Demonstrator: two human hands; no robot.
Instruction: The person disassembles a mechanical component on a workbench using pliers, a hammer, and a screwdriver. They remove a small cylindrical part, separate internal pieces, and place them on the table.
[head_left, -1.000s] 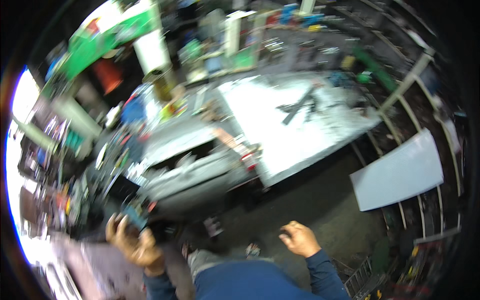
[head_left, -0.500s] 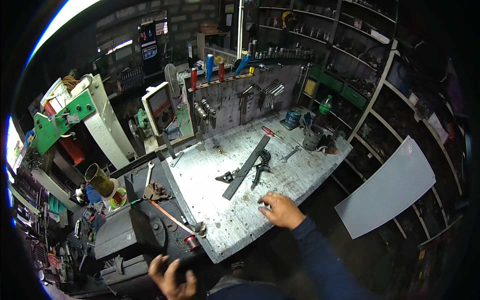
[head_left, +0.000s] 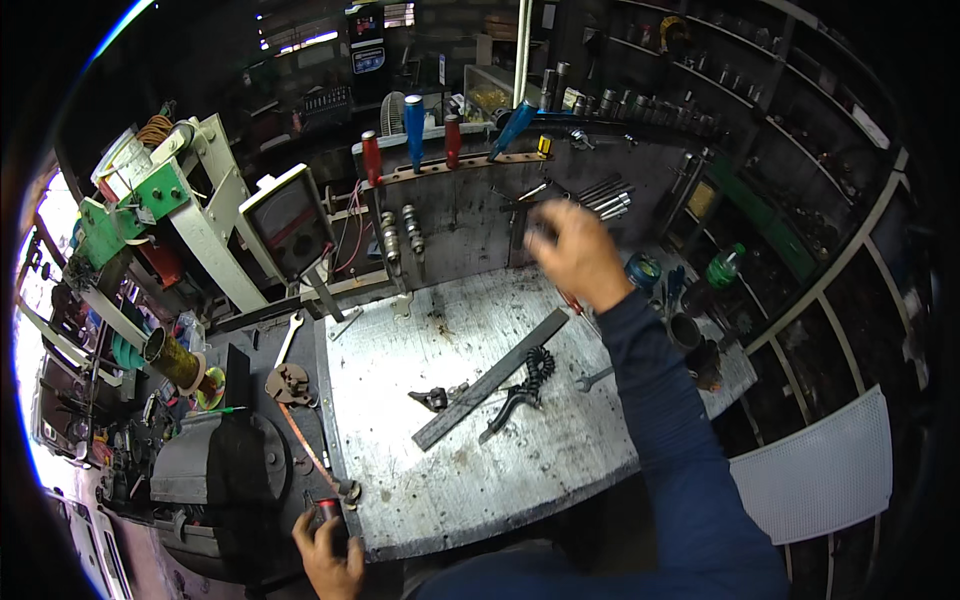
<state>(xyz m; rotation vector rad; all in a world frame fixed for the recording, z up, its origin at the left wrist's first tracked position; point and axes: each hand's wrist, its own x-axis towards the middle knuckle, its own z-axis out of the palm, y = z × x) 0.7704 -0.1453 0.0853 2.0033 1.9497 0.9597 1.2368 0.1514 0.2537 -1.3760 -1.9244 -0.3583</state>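
Wrenches (head_left: 614, 206) hang in cluster on back panel (head_left: 460, 245), behind pale worktop (head_left: 400, 500). Right hand (head_left: 578, 255) raised before them, fingers partly curled; blur and viewing angle hide any hold, contact cannot be told. Left hand (head_left: 332, 560) half open beside red spool (head_left: 328, 508) near worktop's left corner; grip unclear. Likely hazards: knuckles brushing crowded wrenches, unhooking one onto worktop; sleeve (head_left: 660, 400) sweeping nearby wrench (head_left: 594, 379); stray left fingertip rolling spool away.
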